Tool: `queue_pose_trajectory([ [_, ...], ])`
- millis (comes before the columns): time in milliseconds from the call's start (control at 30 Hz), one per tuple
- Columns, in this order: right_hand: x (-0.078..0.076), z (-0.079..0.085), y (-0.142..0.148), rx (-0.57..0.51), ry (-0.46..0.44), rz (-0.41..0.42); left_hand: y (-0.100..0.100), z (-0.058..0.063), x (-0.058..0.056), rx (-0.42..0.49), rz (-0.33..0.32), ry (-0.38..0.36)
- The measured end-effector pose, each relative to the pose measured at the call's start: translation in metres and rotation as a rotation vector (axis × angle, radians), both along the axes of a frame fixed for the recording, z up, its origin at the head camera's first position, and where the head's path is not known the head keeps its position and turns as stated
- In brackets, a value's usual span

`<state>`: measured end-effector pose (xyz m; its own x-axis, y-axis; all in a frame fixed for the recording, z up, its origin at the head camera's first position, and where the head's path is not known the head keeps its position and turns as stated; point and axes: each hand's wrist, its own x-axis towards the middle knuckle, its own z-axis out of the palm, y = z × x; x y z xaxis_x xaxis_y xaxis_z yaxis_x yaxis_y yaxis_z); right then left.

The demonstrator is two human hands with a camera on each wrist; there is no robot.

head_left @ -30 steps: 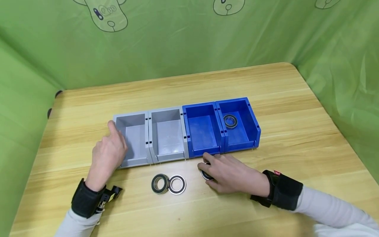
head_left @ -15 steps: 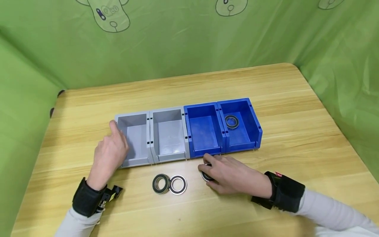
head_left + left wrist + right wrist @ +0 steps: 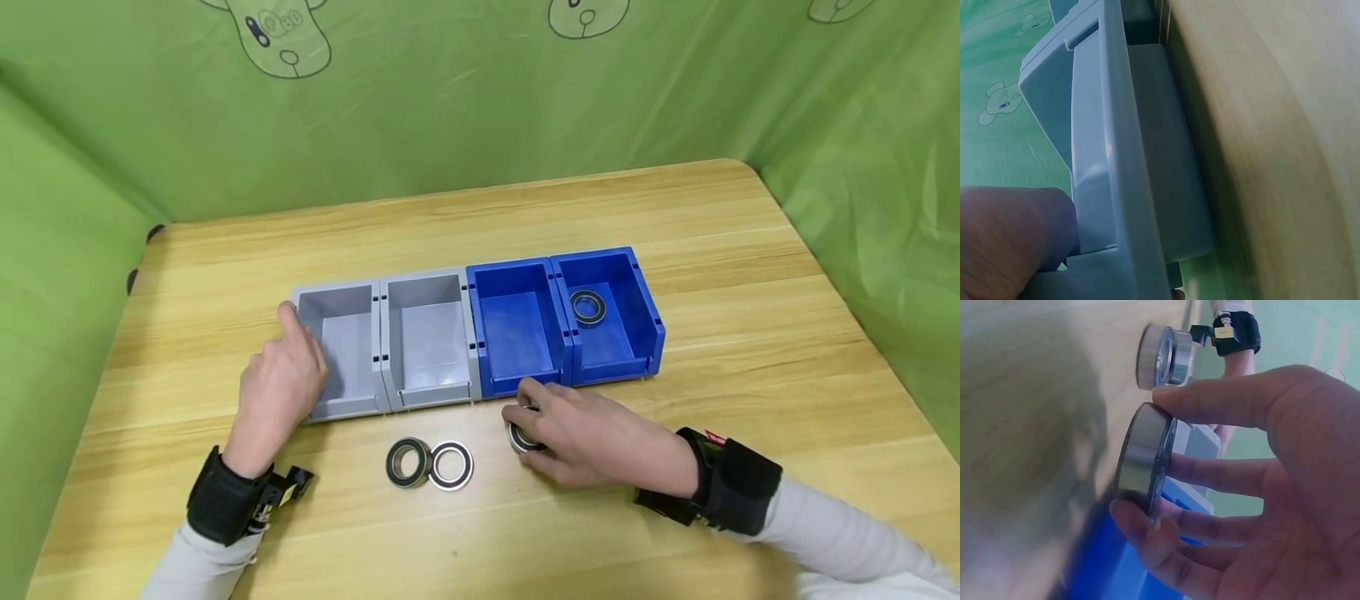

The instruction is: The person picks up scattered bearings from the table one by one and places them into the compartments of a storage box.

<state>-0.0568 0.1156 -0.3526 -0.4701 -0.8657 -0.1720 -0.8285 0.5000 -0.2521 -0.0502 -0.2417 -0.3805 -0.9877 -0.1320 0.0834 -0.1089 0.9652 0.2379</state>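
My left hand (image 3: 283,375) grips the outer side wall of the leftmost grey storage bin (image 3: 345,408). In the left wrist view the thumb (image 3: 1016,231) lies over the wall, with a fingertip showing just past it. My right hand (image 3: 585,437) holds a ball bearing (image 3: 522,437) in front of the blue bins. Seen from the right wrist, thumb and fingers pinch that bearing (image 3: 1141,456) by its rim, tilted. A thick bearing (image 3: 407,463) and a thinner one (image 3: 452,466) lie side by side on the table, left of this hand.
The second grey bin (image 3: 435,396), a blue bin (image 3: 521,385) and the rightmost blue bin (image 3: 615,368) continue the row. One bearing (image 3: 587,307) rests inside the rightmost bin. Green cloth (image 3: 450,108) hangs behind the wooden table (image 3: 525,550) and along its sides.
My right hand has shifted slightly forward with the bearing, and more of the bearing's face shows. The left hand keeps its grip on the grey bin.
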Motion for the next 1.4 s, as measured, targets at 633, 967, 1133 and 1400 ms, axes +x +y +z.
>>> queue_pose_trajectory([
  [633, -0.028, 0.040, 0.000, -0.156, 0.134, -0.084, 0.001, 0.002, -0.001, 0.015, 0.023, -0.013],
  [967, -0.054, 0.058, -0.004, -0.213, 0.213, -0.084, 0.002, -0.002, 0.000, 0.003, -0.004, 0.053],
  [1133, -0.063, 0.060, -0.008, -0.187, 0.189, -0.132, 0.002, -0.002, 0.000, 0.019, 0.010, 0.021],
  [1400, -0.076, 0.057, -0.018, -0.105, 0.145, -0.193, 0.003, -0.001, 0.001, 0.013, 0.007, 0.025],
])
